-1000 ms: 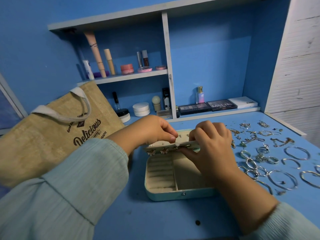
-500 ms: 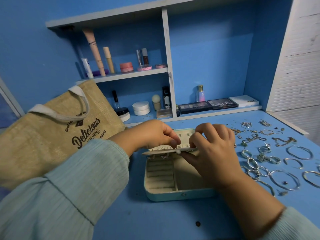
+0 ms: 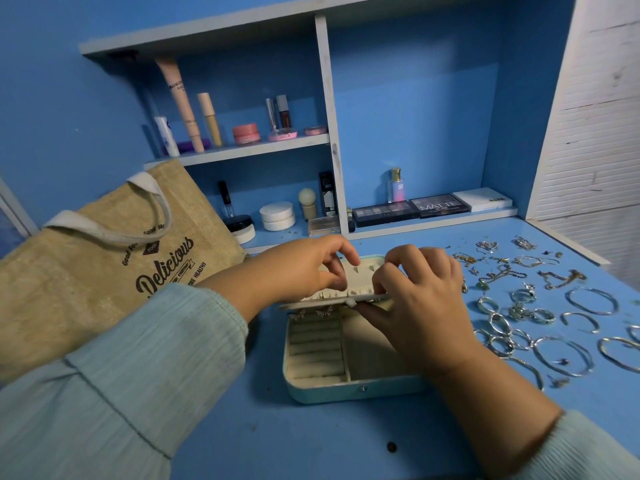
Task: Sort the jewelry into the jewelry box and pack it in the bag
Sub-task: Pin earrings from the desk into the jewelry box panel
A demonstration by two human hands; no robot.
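- A blue room, blue wall, and a blue counter (image 3: pixel 311 445) running under a white-edged shelf unit (image 3: pixel 325 109) stocked with cosmetics: tubes and pots up top, a MATTE eyeshadow palette (image 3: pixel 439 205) and a small perfume bottle (image 3: pixel 396 186) lower down.
- Centre of the counter, the jewelry box (image 3: pixel 346 384) sits open, pale teal outside, cream lining inside, ring rolls on its left half and an open compartment on its right.
- Both hands are up over the back of the box, working a flat cream insert panel (image 3: pixel 332 299) that stands level above the tray.
- The left hand (image 3: pixel 298 268) comes in from the left, thumb and fingertips curled and pinching at the top of the panel near its middle.
- The right hand (image 3: pixel 412 299) grips the panel's right end, fingers curled over the top and the thumb under the edge.
- Two butterfly-shaped earrings (image 3: pixel 313 312) hang from the underside of the panel, just above the ring rolls.
- To the right of the right hand, loose jewelry (image 3: pixel 519 306) is spread over the counter: rings nearest the box, bangles (image 3: pixel 592 301) and hoops further out, chains and small pieces toward the back.
- None of that loose spread is touched by either hand.
- Left of the box, the jute bag (image 3: pixel 90 282) printed "Delicious" leans up with its white handles (image 3: pixel 114 230) showing, well clear of both hands.
- Light teal sleeves (image 3: pixel 121 393) cover both forearms in the foreground.
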